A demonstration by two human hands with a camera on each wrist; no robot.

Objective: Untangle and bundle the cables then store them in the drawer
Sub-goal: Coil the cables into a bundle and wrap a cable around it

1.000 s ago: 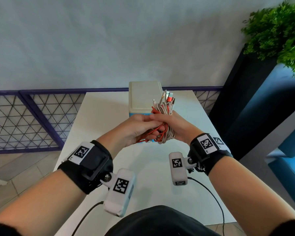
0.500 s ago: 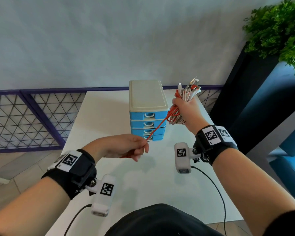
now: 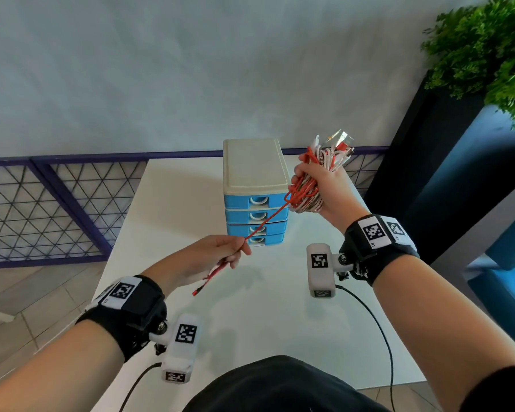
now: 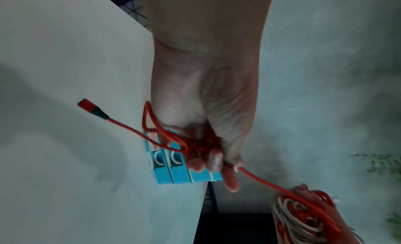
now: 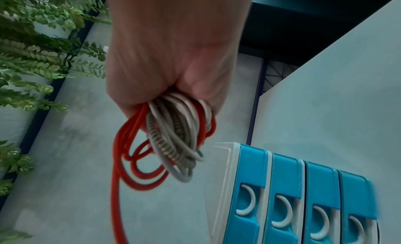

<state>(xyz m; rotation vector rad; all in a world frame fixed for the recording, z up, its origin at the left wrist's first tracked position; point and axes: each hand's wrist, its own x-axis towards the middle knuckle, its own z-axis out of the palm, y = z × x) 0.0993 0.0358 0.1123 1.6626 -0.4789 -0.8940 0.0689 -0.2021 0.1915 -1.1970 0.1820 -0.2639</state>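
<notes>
Cables [image 3: 312, 176] sit coiled in our right hand [image 3: 321, 185], whose grip is wrapped tight round the middle of the bundle, held up just beside the top of the drawers [image 3: 254, 203] and clear of the counter [image 3: 173, 203]. Our left hand [image 3: 217, 254] pinches the red cable [image 3: 265, 223] between thumb and fingers, and the strand runs taut from that grip up to the bundle, with its plug end [image 3: 197, 292] hanging loose behind the grip.

We judge the lot light and soft: the cords will bend anywhere, spring back out of a loop, and slide through a slack grip. The red cable looks smooth, so we hold it near its free end and keep tension on it; the bundle is best gripped across its waist, where all the loops cross.

The head view gives the layout: both hands, the taut line, the four shut drawers. The left wrist view alone shows that the red cable loops loosely within the left grip and that the plug [image 4: 90, 107] is red with a dark collar. The right wrist view alone shows the lower loops hanging below that grip, among them grey cords [image 5: 180, 136], one of them ribbed like a spring.
</notes>
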